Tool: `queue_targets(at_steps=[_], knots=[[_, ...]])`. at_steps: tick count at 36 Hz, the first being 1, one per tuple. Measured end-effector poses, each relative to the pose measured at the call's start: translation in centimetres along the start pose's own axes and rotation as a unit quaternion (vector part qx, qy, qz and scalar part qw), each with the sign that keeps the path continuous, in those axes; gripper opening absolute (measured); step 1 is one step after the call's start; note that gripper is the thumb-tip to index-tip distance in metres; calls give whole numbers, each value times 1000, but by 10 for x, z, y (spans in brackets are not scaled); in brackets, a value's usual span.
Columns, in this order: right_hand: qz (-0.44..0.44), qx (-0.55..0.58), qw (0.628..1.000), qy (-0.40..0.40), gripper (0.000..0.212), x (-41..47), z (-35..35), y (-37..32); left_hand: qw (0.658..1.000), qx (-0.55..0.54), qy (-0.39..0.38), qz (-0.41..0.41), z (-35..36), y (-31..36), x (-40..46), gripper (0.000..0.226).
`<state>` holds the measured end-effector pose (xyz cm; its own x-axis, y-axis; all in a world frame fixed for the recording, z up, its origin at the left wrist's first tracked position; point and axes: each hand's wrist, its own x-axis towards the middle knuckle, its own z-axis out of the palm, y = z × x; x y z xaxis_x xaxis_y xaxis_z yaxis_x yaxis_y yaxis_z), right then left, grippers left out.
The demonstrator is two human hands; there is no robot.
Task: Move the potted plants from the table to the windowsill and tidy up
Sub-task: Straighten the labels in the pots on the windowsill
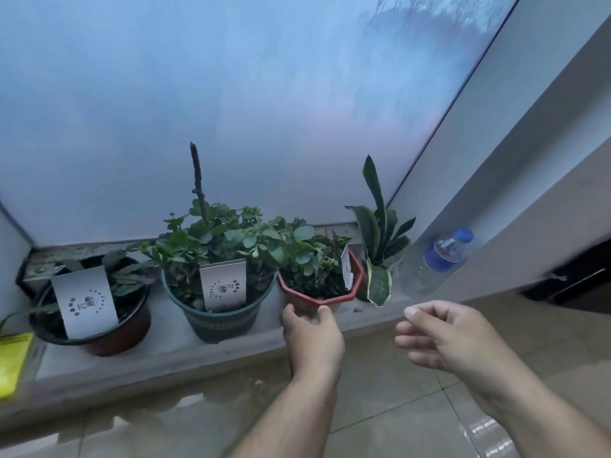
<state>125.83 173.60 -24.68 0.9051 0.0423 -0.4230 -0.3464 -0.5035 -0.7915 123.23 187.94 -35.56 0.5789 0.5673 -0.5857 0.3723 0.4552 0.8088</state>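
Left hand [310,338] grips the near wall of the red pot [319,292], which sits upright on the windowsill [185,352], third of 4 plants. Pot lies straight ahead of this grip. Right hand [443,335] hovers nearby, loosely curled, holding nothing.

Yellow item [13,361] cut by left edge, snake plant's pot [363,289] hidden — bottle [436,259] blurred.

No legible text (cards [85,302] perhaps patterned)
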Motion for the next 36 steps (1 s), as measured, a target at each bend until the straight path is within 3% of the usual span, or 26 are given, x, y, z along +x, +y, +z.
queue_targets(at_steps=[7,13,23,26,36], knots=[[-123,-85,989,-11,9,41,0,-16,999,22,17,23,-4,1,11,35],[-207,-184,961,23,11,95,1,-20,998,21,47,37,-3,0,12,66],[-238,-309,920,-40,27,160,34,-22,994,56,88,36,13,11,6,62],[-243,-334,910,-26,31,171,38,-21,992,62,102,33,18,15,6,60],[-198,-341,918,-26,24,178,39,-14,989,50,138,28,30,21,5,61]])
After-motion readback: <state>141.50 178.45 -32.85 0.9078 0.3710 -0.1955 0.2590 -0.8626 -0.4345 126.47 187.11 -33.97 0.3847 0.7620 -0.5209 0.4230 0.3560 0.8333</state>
